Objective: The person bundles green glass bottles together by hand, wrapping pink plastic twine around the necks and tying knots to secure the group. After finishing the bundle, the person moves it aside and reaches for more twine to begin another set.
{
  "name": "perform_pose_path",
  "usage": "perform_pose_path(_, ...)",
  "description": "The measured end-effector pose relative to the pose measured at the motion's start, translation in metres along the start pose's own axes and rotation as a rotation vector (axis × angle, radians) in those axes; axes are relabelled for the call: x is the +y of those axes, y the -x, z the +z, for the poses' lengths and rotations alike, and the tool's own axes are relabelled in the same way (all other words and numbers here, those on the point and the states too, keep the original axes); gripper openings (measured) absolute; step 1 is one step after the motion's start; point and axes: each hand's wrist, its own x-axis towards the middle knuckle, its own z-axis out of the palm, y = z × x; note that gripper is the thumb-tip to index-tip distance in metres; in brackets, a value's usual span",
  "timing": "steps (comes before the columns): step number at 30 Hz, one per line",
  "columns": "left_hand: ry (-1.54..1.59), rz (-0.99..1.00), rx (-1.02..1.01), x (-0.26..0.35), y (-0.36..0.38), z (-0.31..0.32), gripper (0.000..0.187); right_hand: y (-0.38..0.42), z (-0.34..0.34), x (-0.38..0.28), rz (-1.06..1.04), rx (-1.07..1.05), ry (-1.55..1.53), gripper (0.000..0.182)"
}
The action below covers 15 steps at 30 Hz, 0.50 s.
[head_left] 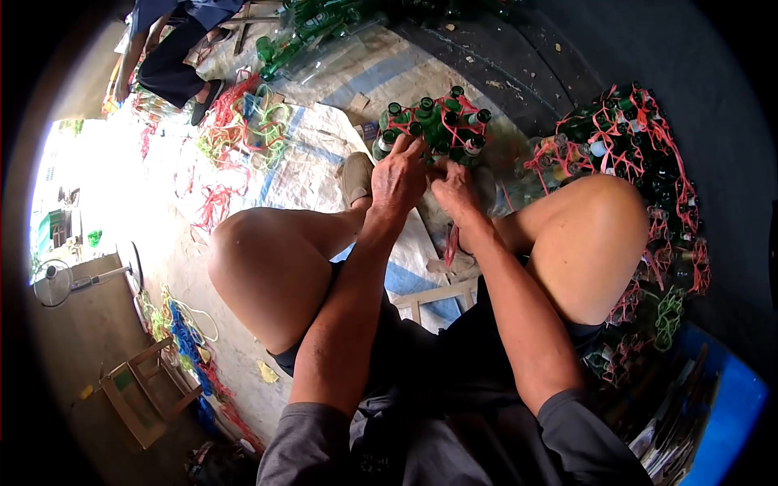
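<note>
A bundle of green glass bottles (428,107) stands upright on the floor between my feet, with red plastic string (458,105) laced around the necks. My left hand (399,176) is closed at the near side of the bundle, its fingers bent against the bottles. Close beside it, my right hand (455,191) is closed in a pinch at the near edge. What the fingertips of both hands grip is hidden or too small to make out. Below my right hand, a loose red string end (451,245) hangs near my foot.
More string-tied bottles (640,138) are stacked at the right, and loose green bottles (320,24) lie at the top. Tangled coloured string (243,130) is on the woven sheet (304,154). Another person (174,57) sits at upper left. A fan (55,282) and wooden stool (146,393) stand left.
</note>
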Motion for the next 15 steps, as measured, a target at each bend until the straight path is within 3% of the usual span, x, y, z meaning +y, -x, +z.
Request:
perform_pose_path(5,0.092,-0.141,-0.013,0.008,-0.003,-0.009,0.027,-0.010,0.000,0.020,0.061,-0.010,-0.022,0.022)
perform_pose_path(8,0.090,-0.125,0.024,0.006,-0.002,-0.005,0.025,-0.015,-0.007,0.015,0.036,-0.054,0.091,0.023)
perform_pose_path(15,0.063,-0.105,0.005,0.004,-0.001,-0.009,0.018,-0.005,-0.011,-0.008,0.092,-0.040,-0.117,0.025)
